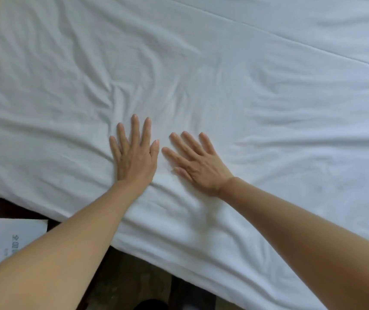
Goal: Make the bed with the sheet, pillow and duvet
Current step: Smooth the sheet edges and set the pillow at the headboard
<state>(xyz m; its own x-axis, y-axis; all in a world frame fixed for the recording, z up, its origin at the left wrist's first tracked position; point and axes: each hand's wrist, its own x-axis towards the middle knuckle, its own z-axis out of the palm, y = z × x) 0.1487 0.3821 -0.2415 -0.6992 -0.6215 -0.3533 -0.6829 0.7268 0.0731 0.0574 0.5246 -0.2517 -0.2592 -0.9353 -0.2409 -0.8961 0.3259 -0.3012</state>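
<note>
sheet point(268, 113), white and plain, is lying spread over the bed point(82, 214) and filling nearly the whole view, its near edge hanging toward the dark floor point(123, 276); at the far left a printed booklet point(11, 240) with a pink patch is sitting beside the bed, taking no part in the work; the left stretch of the sheet is showing long soft wrinkles running toward the middle; the left hand point(134, 155) is pressing flat on the cloth close to the near edge, fingers straight and spread, gripping nothing; just beside it, not quite touching, the right hand point(198, 166) is lying flat too, fingers straight and fanned leftward, holding nothing; creases are bunching above both hands; further right the cloth is looking smoother, and a long straight fold line point(291, 41) is crossing the upper right; judging from this, the person is smoothing the sheet, so the first step is looking well under way but not finished, since wrinkles are showing and no tucking is visible; pillow and duvet are not appearing in view, so both are seeming left to do
</note>
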